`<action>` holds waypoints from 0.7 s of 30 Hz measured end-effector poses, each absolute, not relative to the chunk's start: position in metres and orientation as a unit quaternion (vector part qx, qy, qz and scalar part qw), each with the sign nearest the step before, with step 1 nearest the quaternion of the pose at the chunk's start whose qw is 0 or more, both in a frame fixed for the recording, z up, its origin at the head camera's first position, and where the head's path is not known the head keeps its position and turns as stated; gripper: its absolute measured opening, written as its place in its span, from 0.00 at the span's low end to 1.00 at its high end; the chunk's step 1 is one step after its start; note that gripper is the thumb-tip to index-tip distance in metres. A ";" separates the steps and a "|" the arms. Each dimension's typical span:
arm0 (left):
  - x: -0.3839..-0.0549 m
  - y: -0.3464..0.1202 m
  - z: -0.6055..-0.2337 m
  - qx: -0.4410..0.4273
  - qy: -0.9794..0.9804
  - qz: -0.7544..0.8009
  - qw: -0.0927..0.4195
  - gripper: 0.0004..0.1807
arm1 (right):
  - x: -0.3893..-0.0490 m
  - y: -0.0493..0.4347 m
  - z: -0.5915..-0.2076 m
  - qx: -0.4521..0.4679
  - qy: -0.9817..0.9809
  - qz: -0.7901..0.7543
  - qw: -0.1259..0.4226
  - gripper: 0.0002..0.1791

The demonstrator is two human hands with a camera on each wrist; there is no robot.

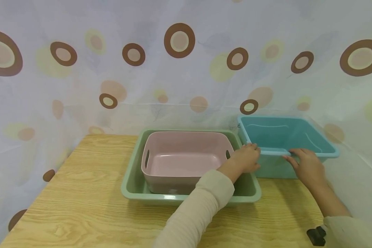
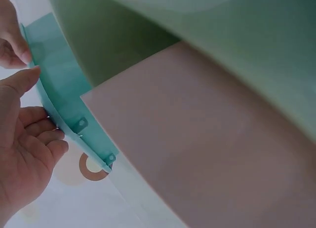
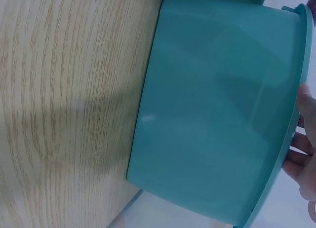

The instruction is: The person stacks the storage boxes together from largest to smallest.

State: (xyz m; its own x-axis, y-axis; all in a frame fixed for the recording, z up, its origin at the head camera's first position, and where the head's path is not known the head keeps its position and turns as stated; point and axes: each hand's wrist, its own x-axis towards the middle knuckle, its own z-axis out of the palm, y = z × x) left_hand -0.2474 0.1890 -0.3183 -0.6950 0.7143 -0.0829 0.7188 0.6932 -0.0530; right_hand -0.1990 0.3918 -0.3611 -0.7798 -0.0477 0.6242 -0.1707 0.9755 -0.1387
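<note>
A blue plastic bin [image 1: 276, 152] stands at the back right of the table. My left hand [image 1: 246, 158] grips its rim at the front left corner; in the left wrist view that hand [image 2: 29, 144] shows thumb and fingers on either side of the rim. Farther right, my right hand [image 1: 310, 168] pinches the front rim, thumb outside and fingers over the edge. The right wrist view has the bin's outer wall [image 3: 212, 109] close up, with my right hand [image 3: 307, 139] at its rim. My left forearm passes over a pink bin [image 1: 173, 186] set inside a larger green basin [image 1: 133, 194].
The wooden table [image 1: 80, 206] meets a patterned curtain [image 1: 179, 86] at the back. The blue bin sits right beside the green basin. A small black object [image 1: 317, 236] is at the right sleeve. Oval handle holes open in the pink bin's ends.
</note>
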 end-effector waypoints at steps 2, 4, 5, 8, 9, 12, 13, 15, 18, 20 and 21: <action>-0.247 0.190 -0.319 0.390 0.919 -0.042 0.031 0.32 | -0.197 0.391 -0.361 0.061 -0.937 0.092 0.332 0.19; -0.246 0.190 -0.319 0.393 0.918 -0.042 0.032 0.32 | -0.195 0.390 -0.361 0.064 -0.934 0.091 0.340 0.19; -0.246 0.190 -0.319 0.394 0.918 -0.043 0.031 0.32 | -0.195 0.390 -0.361 0.067 -0.932 0.090 0.346 0.19; -0.246 0.190 -0.320 0.395 0.917 -0.047 0.030 0.32 | -0.193 0.389 -0.361 0.072 -0.929 0.087 0.353 0.19; -0.246 0.190 -0.320 0.396 0.917 -0.048 0.029 0.32 | -0.193 0.389 -0.360 0.073 -0.928 0.087 0.354 0.19; -0.246 0.190 -0.321 0.394 0.918 -0.045 0.028 0.32 | -0.193 0.388 -0.359 0.074 -0.928 0.090 0.353 0.19; -0.245 0.190 -0.321 0.393 0.918 -0.044 0.028 0.32 | -0.192 0.388 -0.359 0.076 -0.928 0.090 0.354 0.19; -0.245 0.189 -0.321 0.394 0.918 -0.044 0.022 0.32 | -0.192 0.388 -0.359 0.076 -0.927 0.091 0.356 0.19; -0.242 0.188 -0.321 0.392 0.919 -0.043 0.014 0.31 | -0.191 0.388 -0.359 0.076 -0.927 0.093 0.355 0.19; -0.240 0.187 -0.321 0.391 0.920 -0.042 0.010 0.31 | -0.190 0.388 -0.359 0.074 -0.928 0.095 0.353 0.18; -0.240 0.187 -0.321 0.390 0.920 -0.043 0.009 0.31 | -0.190 0.387 -0.360 0.073 -0.928 0.096 0.352 0.18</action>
State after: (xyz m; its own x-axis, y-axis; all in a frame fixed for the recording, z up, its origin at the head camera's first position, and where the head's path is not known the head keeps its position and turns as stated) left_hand -0.2395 0.1870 -0.3207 -0.6963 0.7161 -0.0492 0.7176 0.6928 -0.0715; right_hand -0.1897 0.3873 -0.3596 -0.7417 -0.0679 0.6673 -0.2027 0.9710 -0.1265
